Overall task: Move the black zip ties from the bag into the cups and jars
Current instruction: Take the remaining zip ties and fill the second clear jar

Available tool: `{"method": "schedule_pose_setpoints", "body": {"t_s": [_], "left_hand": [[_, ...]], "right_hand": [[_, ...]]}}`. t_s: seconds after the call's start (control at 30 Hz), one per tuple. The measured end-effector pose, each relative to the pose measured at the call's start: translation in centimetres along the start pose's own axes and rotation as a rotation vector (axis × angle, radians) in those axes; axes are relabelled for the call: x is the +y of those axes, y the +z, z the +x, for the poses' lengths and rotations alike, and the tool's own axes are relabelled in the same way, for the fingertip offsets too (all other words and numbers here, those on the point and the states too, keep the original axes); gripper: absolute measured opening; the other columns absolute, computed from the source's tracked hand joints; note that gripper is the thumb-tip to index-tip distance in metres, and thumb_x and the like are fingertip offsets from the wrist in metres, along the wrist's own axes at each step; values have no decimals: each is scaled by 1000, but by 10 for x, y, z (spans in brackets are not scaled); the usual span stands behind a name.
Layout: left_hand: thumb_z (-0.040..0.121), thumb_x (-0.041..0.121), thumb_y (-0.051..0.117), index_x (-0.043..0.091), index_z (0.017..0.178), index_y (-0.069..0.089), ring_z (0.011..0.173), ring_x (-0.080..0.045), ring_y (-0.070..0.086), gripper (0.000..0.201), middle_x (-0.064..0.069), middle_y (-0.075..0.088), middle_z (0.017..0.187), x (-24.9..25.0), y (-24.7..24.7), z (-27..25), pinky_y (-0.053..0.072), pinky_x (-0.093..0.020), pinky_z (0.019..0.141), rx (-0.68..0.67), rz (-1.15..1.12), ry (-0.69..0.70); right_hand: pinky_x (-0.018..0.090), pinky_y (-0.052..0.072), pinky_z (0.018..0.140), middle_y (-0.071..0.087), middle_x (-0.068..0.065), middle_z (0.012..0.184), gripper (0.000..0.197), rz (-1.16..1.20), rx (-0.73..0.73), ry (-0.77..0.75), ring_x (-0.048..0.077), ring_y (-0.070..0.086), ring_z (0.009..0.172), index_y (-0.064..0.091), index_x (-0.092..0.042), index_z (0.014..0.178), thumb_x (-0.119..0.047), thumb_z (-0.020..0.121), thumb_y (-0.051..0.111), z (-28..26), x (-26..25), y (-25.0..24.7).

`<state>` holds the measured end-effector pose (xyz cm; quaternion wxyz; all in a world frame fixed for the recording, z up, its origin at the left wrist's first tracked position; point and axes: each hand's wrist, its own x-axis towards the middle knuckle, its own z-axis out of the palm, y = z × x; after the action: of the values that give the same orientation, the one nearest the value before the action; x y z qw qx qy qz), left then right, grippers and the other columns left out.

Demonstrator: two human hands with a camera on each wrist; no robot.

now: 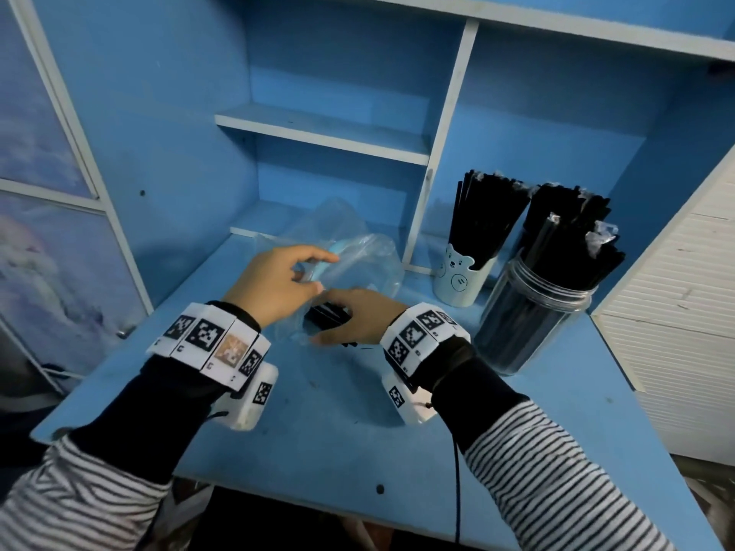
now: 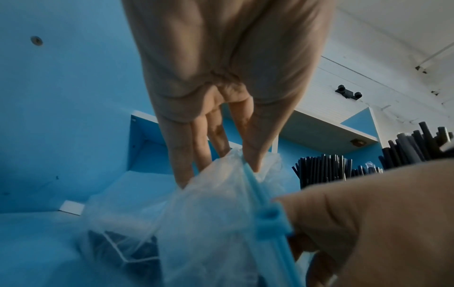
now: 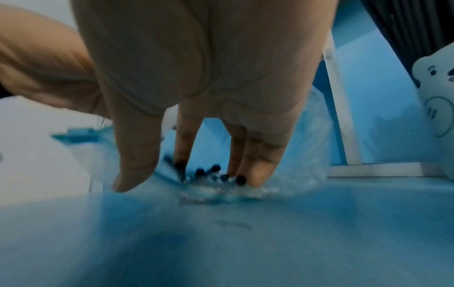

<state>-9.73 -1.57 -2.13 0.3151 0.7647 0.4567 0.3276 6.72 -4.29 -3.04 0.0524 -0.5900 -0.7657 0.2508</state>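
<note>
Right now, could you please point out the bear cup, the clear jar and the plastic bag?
bear cup (image 1: 457, 278): head view, printed front wall.
clear jar (image 1: 529, 312): head view, glass side below the rim.
plastic bag (image 1: 358, 256): head view, crumpled upper film.

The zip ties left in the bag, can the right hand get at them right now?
Probably yes: the left hand holds the bag open, and the right hand already has its fingers on the zip ties.

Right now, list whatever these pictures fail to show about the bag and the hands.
- Zip ties left in the bag: head view, the right hand covers most of them; no count possible.
- Right hand's grasp: right wrist view, blurred fingertips; whether they pinch the ties is unclear.
- Bag's lower part: left wrist view, cut off by the bottom edge.
- Left hand palm side: hidden in head view.
</note>
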Motion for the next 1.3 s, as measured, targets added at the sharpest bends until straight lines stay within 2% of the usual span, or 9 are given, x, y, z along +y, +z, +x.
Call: {"method": "schedule_pose_setpoints", "body": {"t_s": [0.23,0.4,0.57,0.7,0.83,0.97,1.1,1.2,1.3], "left_hand": [[82,9,72,49,101,65,98,-16,66,45,15,61,122,-3,-8,4,49,-35,98,21,-30,-4],[82,6,71,46,105,67,102,-14,65,45,19,60,120,-6,-9,5,47,-29,99,1,-19,-4],[83,6,70,43,109,67,106,-7,62,45,15,59,126,-11,-13,5,45,-23,97,-22,-6,-10],[82,9,72,46,107,67,109,-9,61,45,13,61,124,-14,-14,5,48,-33,100,-35,0,7],[84,9,71,40,111,67,111,-9,59,42,16,59,127,-12,-13,2,45,-28,101,-33,-4,2],[85,12,70,38,113,65,109,-11,56,39,14,56,129,-9,-9,-4,39,-23,92,18,65,24],[81,8,71,33,110,67,113,-14,55,38,5,57,120,-4,-6,-9,35,-21,95,142,208,144],[77,9,74,28,106,68,115,-9,52,35,4,56,122,12,-1,-17,31,-16,100,249,237,275],[72,15,81,27,112,65,116,-3,51,45,7,58,121,34,14,-21,30,-9,100,113,170,415]], "right_hand": [[35,39,100,39,9,107,70,-48,18,20,34,47,112,39,-39,142,-21,83,71,12,18,10],[27,34,89,45,11,106,51,-99,27,-51,31,50,105,54,-34,131,-12,86,63,16,16,18],[37,41,97,55,7,112,44,-59,64,-21,30,52,107,67,-25,112,4,84,50,16,21,17],[35,42,101,60,6,122,49,-19,115,-25,26,53,114,66,-20,114,9,82,43,12,20,13],[30,49,88,61,7,122,46,57,197,18,25,58,104,67,-21,114,4,87,39,4,23,5],[7,39,63,64,0,108,47,93,231,43,13,53,82,70,-21,109,4,84,40,-13,25,-8],[19,51,78,69,-1,109,41,117,297,67,14,62,94,74,-23,100,0,83,44,-39,23,-24],[3,40,55,71,-3,96,36,104,337,90,0,57,68,77,-22,93,-3,83,48,-63,18,-39],[3,34,47,67,-8,77,34,105,357,86,-9,51,54,79,-22,88,-4,83,50,-86,11,-53]]}}
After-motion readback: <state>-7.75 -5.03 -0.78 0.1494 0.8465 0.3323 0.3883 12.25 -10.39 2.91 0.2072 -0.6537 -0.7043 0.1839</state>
